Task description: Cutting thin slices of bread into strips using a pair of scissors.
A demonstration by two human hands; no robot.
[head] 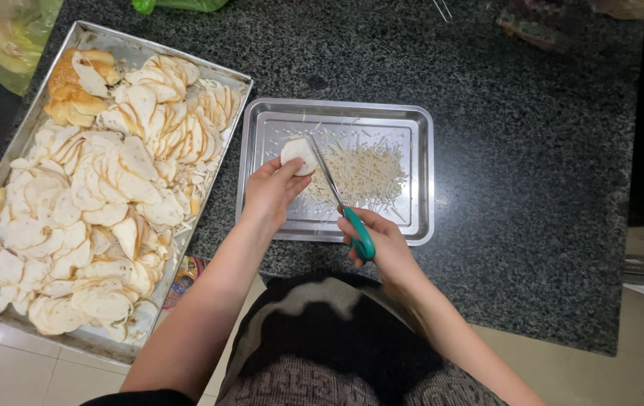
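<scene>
My left hand [273, 188] holds a round pale slice [298, 153] over a small steel tray [420, 169]. My right hand [378, 242] grips scissors with teal handles [358, 231]; their thin blades [323, 169] reach up to the slice's right edge. A heap of thin pale strips [359, 177] lies in the tray just right of the blades.
A large steel tray [123, 51] at the left is heaped with many pale round slices [104, 188], with browner pieces [74, 86] in its far corner. Both trays rest on a dark speckled stone counter [525, 150]. Plastic bags [14, 30] lie at the far left.
</scene>
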